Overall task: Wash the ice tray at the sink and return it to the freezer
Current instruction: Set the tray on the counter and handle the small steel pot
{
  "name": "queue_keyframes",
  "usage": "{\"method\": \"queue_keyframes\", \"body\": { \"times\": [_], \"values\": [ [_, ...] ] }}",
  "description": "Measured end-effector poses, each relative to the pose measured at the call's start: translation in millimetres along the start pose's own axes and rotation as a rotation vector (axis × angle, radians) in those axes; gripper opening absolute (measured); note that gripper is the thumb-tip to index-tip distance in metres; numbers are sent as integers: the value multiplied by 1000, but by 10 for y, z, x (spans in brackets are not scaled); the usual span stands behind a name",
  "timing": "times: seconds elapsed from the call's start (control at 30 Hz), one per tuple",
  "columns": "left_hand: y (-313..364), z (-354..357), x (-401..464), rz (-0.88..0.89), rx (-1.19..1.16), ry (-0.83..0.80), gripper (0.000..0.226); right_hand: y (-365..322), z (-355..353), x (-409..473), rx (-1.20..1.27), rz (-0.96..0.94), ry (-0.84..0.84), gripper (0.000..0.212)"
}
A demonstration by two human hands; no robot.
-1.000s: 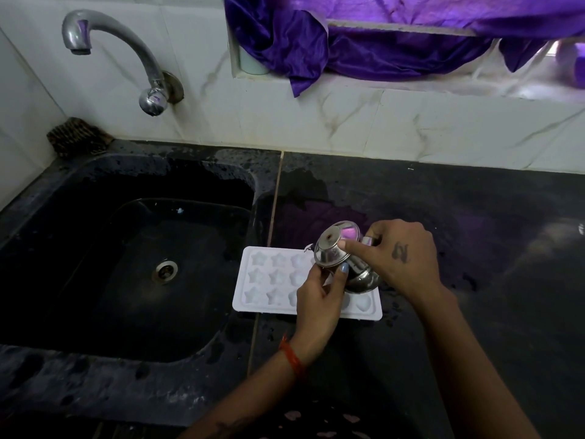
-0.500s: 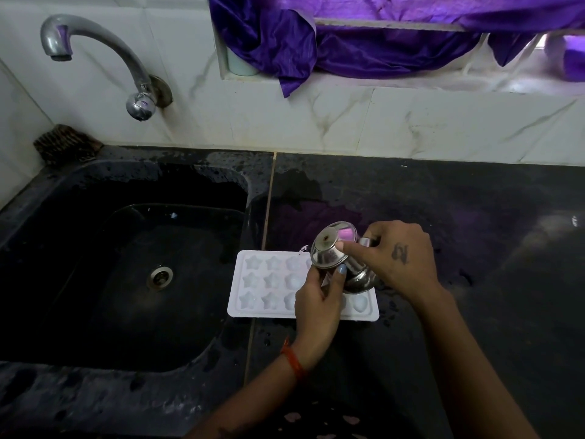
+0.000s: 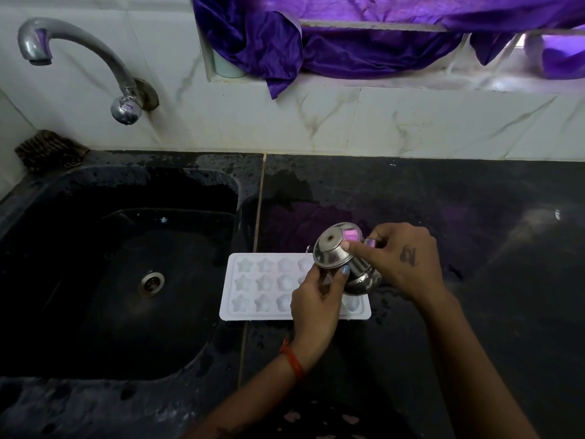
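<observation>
Fingers of both hands hold a tilted steel pot over the ice tray.
Head view: your left hand steadies it, right hand grips it; tray lies just right of the sink. Pour slowly, cell by cell.

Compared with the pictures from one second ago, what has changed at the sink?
Almost nothing. Both hands keep holding the tipped steel pot over the white ice tray: left hand under it, right hand on top. The tray stays on the counter beside the sink. Only the camera shifted slightly.
</observation>
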State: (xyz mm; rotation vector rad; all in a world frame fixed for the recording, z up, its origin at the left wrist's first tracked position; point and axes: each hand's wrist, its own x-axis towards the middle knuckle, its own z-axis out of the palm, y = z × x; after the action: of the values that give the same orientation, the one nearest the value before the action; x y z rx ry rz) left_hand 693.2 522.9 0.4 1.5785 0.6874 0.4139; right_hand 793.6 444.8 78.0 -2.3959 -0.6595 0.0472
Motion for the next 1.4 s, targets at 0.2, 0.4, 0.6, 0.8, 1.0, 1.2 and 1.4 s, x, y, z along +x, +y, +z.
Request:
{"method": "queue_keyframes", "body": {
  "times": [0.2, 0.4, 0.6, 0.8, 1.0, 1.2, 1.4],
  "values": [
    [-64, 62, -7, -25, -74, -39, 38, -27, -40, -22, -119, -25, -5, 46],
    [-62, 97, -6, -61, -98, -65, 48, -73, -61, -23, -193, -49, -19, 41],
    [-48, 106, -12, -80, -97, -59, 32, -95, -66, -21, -197, -52, -18, 40],
    [-78, 135, -7, -61, -92, -40, 47, -72, -80, -9, -178, -67, -15, 42],
    [-44, 126, -18, 20, 34, -8, 29, 90, -72, -5, -36, -54, 0, 48],
    [30, 152, -10, 73, 166, -6, 34, 212, -107, -17, 111, 40, 24, 42],
    [26, 250, -35, 79, 91, -48, 30, 272, -186, -38, 93, 46, 32, 41]
  ]
}}
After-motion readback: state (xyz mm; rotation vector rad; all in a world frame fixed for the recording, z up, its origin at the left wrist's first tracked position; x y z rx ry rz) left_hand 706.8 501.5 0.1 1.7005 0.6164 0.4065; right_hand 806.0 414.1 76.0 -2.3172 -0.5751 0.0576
